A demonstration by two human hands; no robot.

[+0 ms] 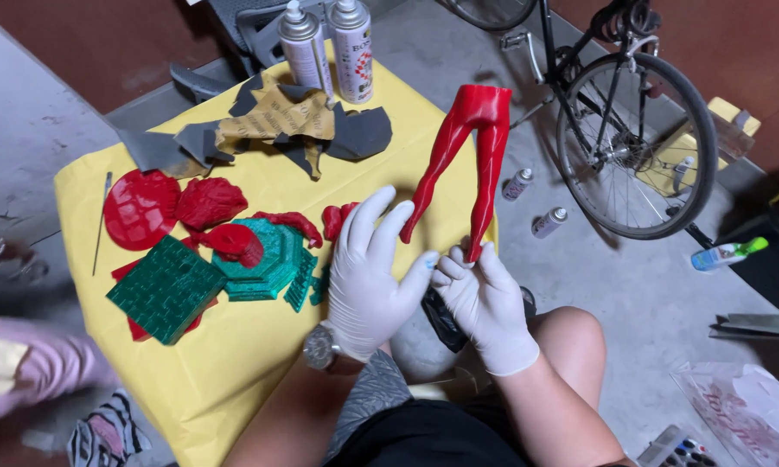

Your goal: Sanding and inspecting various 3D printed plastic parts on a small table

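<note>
Both my hands wear white gloves. My right hand (486, 300) pinches the lower tip of a glossy red plastic part shaped like a pair of legs (472, 156), held upright over the table's right edge. My left hand (370, 275) is spread flat, its fingertips touching the other leg's tip. A watch sits on my left wrist. On the yellow-covered table (234, 363) to the left lie several red printed pieces (208, 203) and green brick-patterned pieces (166, 288).
Two spray cans (329, 47) stand at the table's far edge beside torn sandpaper sheets (277, 121). A bicycle (632, 138) stands at the right, with small bottles (548, 222) on the concrete floor. Another person's sleeve (35, 367) shows at the lower left.
</note>
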